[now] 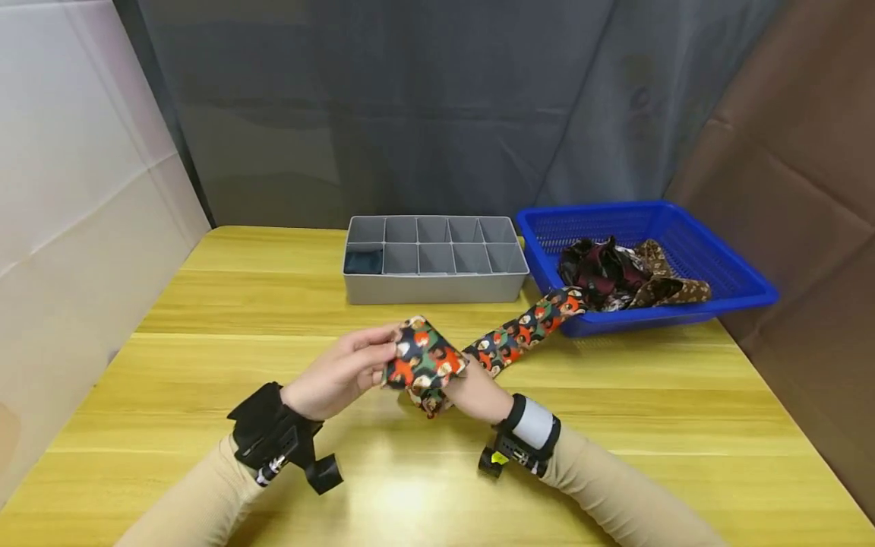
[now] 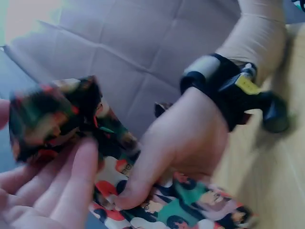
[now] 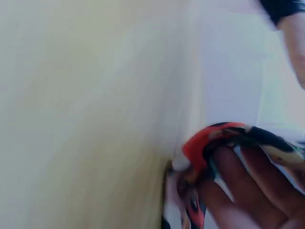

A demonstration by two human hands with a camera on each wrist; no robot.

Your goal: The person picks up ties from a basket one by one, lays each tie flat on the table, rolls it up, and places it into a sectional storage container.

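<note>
The yellow wooden table (image 1: 239, 304) carries everything, with grey and brown cloth hung behind it. At the far right sits a blue basket (image 1: 738, 277) holding a heap of dark patterned ties (image 1: 618, 273). Just left of it stands a grey divider box (image 1: 434, 289) of 10 compartments in 2 rows; a dark folded cloth (image 1: 362, 261) fills the near-left one.

A patterned tie (image 1: 509, 339), orange, green and black, trails from the basket's front rim across the table to the hands, where its near end is coiled.

Both forearms, in beige sleeves with wrist cameras, meet above the table's middle. The left hand (image 1: 342, 372) pinches the coil's left edge, fingers curled on it. The right hand (image 1: 478, 391) sits under the coil, fingers wrapped in the tie and gripping it.
</note>
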